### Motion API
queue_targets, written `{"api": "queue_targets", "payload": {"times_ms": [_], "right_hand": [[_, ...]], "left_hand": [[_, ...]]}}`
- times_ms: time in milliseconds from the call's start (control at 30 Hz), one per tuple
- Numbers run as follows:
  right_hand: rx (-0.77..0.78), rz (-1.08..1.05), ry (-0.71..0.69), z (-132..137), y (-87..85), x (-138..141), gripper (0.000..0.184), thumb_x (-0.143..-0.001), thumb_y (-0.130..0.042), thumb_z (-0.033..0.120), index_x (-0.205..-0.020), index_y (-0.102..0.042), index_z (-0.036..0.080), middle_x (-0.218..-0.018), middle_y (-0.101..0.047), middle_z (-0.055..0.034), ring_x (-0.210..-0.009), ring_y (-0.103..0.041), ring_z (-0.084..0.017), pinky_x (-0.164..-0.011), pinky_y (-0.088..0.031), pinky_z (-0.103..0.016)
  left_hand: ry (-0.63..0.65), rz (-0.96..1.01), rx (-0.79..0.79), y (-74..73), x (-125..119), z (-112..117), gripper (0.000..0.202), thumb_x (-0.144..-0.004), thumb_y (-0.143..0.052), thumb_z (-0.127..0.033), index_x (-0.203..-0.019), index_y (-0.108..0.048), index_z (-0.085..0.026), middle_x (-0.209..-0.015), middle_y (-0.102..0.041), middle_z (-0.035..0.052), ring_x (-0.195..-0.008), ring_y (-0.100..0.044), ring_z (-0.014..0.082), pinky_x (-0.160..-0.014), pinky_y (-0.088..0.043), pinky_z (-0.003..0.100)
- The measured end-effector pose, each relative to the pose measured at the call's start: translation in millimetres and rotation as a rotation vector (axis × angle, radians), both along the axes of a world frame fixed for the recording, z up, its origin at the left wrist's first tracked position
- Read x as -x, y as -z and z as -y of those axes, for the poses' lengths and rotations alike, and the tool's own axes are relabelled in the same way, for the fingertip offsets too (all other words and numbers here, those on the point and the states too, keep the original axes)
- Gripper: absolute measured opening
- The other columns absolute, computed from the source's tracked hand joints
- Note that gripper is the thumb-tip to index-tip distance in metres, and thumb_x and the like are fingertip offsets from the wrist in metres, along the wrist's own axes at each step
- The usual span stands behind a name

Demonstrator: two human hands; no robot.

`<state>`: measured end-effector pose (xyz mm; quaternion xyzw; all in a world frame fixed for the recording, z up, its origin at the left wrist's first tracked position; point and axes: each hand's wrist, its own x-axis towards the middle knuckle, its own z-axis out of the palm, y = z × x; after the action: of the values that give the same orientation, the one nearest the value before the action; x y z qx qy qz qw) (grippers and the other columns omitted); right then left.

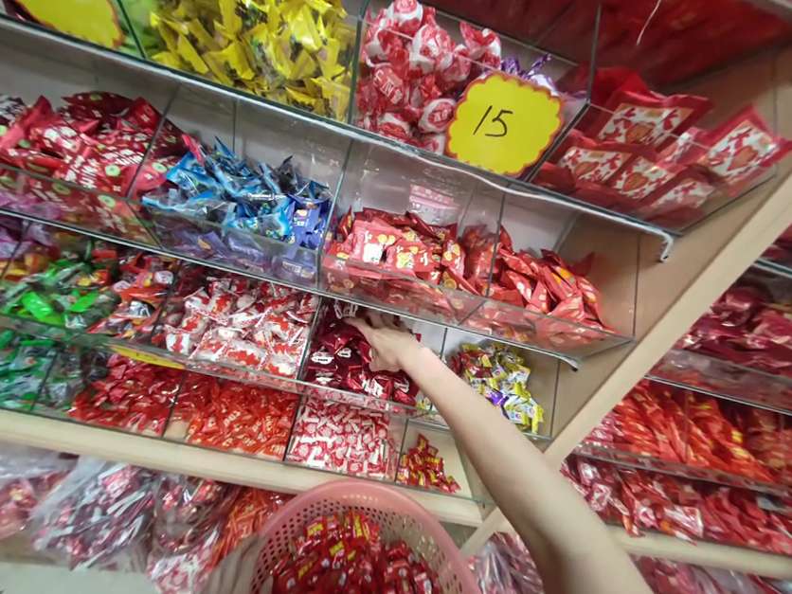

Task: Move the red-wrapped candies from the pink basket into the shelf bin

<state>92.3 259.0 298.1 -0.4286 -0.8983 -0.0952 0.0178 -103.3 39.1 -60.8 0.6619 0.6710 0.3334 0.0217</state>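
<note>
Head view: reaching with right hand (pixel 387 344) into the bin (pixel 419 406) of dark red sweets (pixel 342 358), fingers stretched flat, close together, touching them. Down low, holding pink basket (pixel 345 496) of small red packs (pixel 353 578) with left hand (pixel 230 588), fingers curled.

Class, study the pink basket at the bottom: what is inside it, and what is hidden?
The pink basket holds a heap of red-wrapped sweets with yellow markings. The heap covers the basket's floor, so anything underneath cannot be seen. The left hand hides part of its rim.
</note>
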Motion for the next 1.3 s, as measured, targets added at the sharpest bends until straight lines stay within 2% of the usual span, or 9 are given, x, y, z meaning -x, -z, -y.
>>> {"api": "queue_targets", "payload": {"times_ms": [133,267,500,667,800,967,1033,1133,1300], "right_hand": [[-0.087,-0.004,-0.072,7,5.7,-10,0.081,-0.068,-0.069,0.017,-0.137,-0.029,0.031,-0.136,-0.038,-0.013,-0.12,-0.044,-0.032,-0.09,-0.043,-0.043],[-0.116,-0.024,-0.125,6,4.2,-16,0.071,-0.074,-0.067,0.025,-0.135,-0.031,0.028,-0.132,-0.042,-0.0118,-0.116,-0.048,-0.028,-0.088,-0.043,-0.038],[-0.211,-0.066,-0.118,11,9.2,-22,0.063,-0.074,-0.067,0.037,-0.128,-0.036,0.025,-0.125,-0.048,-0.0118,-0.105,-0.054,-0.026,-0.076,-0.047,-0.033],[-0.301,-0.108,-0.104,12,16.6,-23,0.043,-0.08,-0.06,0.039,-0.116,-0.045,0.022,-0.116,-0.052,-0.0106,-0.101,-0.053,-0.023,-0.075,-0.047,-0.032],[-0.335,-0.088,-0.125,12,23.3,-21,0.04,-0.078,-0.063,0.033,-0.114,-0.048,0.022,-0.112,-0.053,-0.0107,-0.105,-0.047,-0.025,-0.08,-0.046,-0.036],[-0.345,-0.067,-0.133,16,28.5,-15,0.068,-0.076,-0.063,0.02,-0.134,-0.029,0.028,-0.122,-0.047,-0.0102,-0.107,-0.045,-0.026,-0.081,-0.046,-0.038],[-0.345,-0.05,-0.133,18,30.0,-12,0.062,-0.081,-0.053,0.015,-0.135,-0.027,0.031,-0.123,-0.047,-0.0093,-0.107,-0.045,-0.024,-0.078,-0.047,-0.036],[-0.356,-0.004,-0.146,20,32.9,-9,0.044,-0.086,-0.041,0.013,-0.127,-0.038,0.029,-0.114,-0.052,-0.0084,-0.107,-0.044,-0.023,-0.077,-0.048,-0.034],[-0.382,0.01,-0.109,19,36.7,-10,0.035,-0.089,-0.039,0.015,-0.122,-0.042,0.026,-0.105,-0.056,-0.008,-0.101,-0.047,-0.021,-0.077,-0.047,-0.032]], "left_hand": [[-0.004,-0.015,-0.009,-8.0,-3,2,0.04,-0.084,-0.041,-0.032,-0.118,-0.056,-0.017,-0.121,-0.059,0.0122,-0.111,-0.055,0.0274,-0.092,-0.046,0.046],[0.01,-0.023,-0.017,-12.0,-2,3,0.039,-0.084,-0.041,-0.032,-0.116,-0.057,-0.017,-0.121,-0.059,0.012,-0.11,-0.055,0.0263,-0.091,-0.047,0.044],[-0.002,-0.007,-0.043,-13.9,-3,3,0.038,-0.083,-0.04,-0.031,-0.111,-0.061,-0.016,-0.117,-0.061,0.0136,-0.107,-0.057,0.0285,-0.087,-0.05,0.046],[-0.024,0.026,-0.106,-13.9,-1,0,0.036,-0.083,-0.041,-0.032,-0.107,-0.063,-0.016,-0.114,-0.062,0.013,-0.105,-0.059,0.0266,-0.086,-0.051,0.042],[-0.007,-0.003,-0.149,-15.3,2,0,0.036,-0.083,-0.041,-0.033,-0.107,-0.063,-0.017,-0.113,-0.063,0.0123,-0.104,-0.06,0.025,-0.085,-0.052,0.039],[0.015,-0.016,-0.133,-20.3,2,-1,0.036,-0.084,-0.041,-0.033,-0.106,-0.063,-0.014,-0.113,-0.063,0.0141,-0.104,-0.061,0.0251,-0.084,-0.053,0.038],[0.012,-0.012,-0.119,-23.1,1,-3,0.037,-0.084,-0.041,-0.034,-0.107,-0.063,-0.014,-0.114,-0.062,0.0147,-0.104,-0.061,0.0254,-0.085,-0.053,0.039],[0.012,-0.009,-0.113,-26.6,-1,-5,0.038,-0.084,-0.04,-0.034,-0.106,-0.063,-0.014,-0.115,-0.062,0.0148,-0.105,-0.061,0.0259,-0.086,-0.053,0.039],[0.022,-0.006,-0.124,-25.9,-2,-5,0.036,-0.083,-0.041,-0.035,-0.101,-0.066,-0.016,-0.111,-0.065,0.014,-0.1,-0.063,0.0267,-0.081,-0.055,0.04]]}}
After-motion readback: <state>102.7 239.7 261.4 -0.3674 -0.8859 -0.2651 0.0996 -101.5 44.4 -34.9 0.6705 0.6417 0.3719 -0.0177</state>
